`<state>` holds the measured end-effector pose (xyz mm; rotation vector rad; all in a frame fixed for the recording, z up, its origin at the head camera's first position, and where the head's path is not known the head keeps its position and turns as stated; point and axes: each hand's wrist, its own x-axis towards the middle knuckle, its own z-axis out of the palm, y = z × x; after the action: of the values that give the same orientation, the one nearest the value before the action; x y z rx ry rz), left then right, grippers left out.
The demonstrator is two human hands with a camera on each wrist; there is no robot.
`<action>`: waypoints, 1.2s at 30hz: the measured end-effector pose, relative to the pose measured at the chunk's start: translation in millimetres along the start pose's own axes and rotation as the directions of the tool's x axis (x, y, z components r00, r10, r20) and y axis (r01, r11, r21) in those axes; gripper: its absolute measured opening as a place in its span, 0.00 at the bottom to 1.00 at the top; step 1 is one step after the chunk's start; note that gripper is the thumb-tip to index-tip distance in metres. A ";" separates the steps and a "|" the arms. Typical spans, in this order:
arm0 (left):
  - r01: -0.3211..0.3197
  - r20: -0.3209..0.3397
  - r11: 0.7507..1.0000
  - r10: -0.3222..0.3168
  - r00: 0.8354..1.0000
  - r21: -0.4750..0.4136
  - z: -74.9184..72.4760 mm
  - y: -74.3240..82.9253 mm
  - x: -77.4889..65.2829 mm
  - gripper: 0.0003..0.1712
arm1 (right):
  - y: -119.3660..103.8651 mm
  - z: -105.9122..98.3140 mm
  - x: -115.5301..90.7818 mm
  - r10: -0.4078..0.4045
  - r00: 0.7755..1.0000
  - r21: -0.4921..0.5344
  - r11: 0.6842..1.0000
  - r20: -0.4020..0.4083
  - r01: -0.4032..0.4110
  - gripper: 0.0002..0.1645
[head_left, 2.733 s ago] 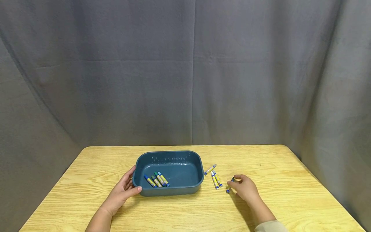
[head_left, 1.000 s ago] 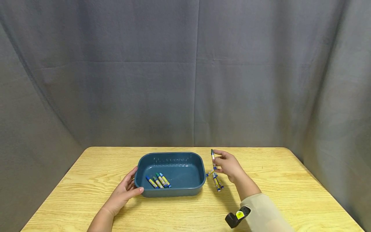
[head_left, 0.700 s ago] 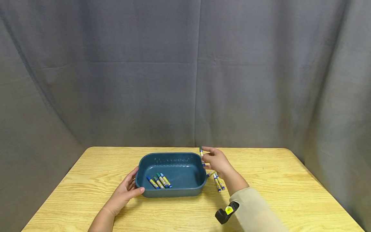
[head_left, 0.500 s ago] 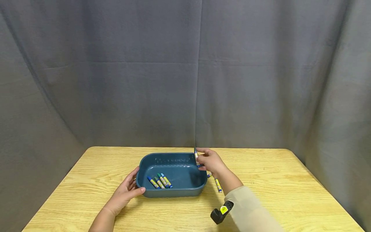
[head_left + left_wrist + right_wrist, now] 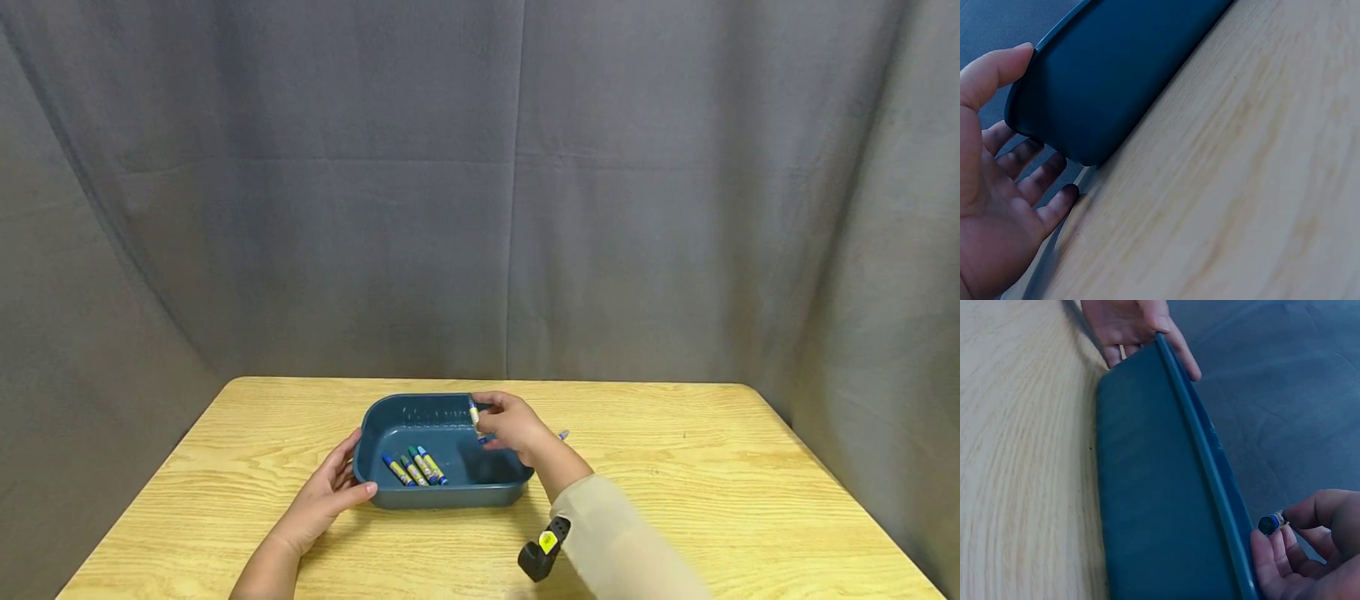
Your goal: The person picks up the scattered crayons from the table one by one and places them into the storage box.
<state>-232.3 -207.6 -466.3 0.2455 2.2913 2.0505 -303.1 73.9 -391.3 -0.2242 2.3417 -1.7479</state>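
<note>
A dark teal plastic tub [image 5: 442,497] sits on the table, with several crayons [image 5: 416,468] in yellow wrappers lying side by side in its left part. Around the tub's near left corner my left hand [image 5: 318,496] holds on, thumb at the rim [image 5: 1035,55] and fingers spread along the outer wall. My right hand [image 5: 517,427] is over the right part of the tub, pinching another crayon [image 5: 475,414] nearly upright between thumb and fingers. The right wrist view shows this crayon's dark end [image 5: 1267,524] near the rim.
Behind my right wrist, the tip of a crayon [image 5: 564,434] shows on the wooden table [image 5: 712,475]; the wrist covers what lies there. A black device [image 5: 542,554] hangs from the right sleeve [image 5: 615,533]. A grey curtain [image 5: 360,250] stands behind the table.
My right hand has picked the dark-tipped crayon up from the table on the right and carried it left over the tub. My left hand has stayed at the tub's corner.
</note>
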 end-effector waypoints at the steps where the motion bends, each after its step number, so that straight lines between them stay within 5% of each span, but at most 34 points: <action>1: 0.000 -0.002 1.000 0.000 1.000 0.003 -0.1 0.2 0.0 0.51 | 0.1 2.3 0.8 0.002 1.000 -0.007 1.000 0.011 -0.002 0.29; 13: 0.004 0.007 1.000 -0.004 1.000 -0.008 -0.2 0.6 -1.8 0.52 | 4.0 25.2 7.1 0.053 0.991 -0.103 0.994 0.123 -0.041 0.30; 36: 0.006 0.005 1.000 -0.006 1.000 0.000 1.3 1.6 -0.6 0.52 | 14.4 59.3 8.0 0.056 0.990 -0.314 0.949 0.130 -0.012 0.25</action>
<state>-231.3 -206.2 -464.8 0.2429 2.2863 2.0441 -295.5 21.1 -422.0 -0.3398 2.4914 -1.2915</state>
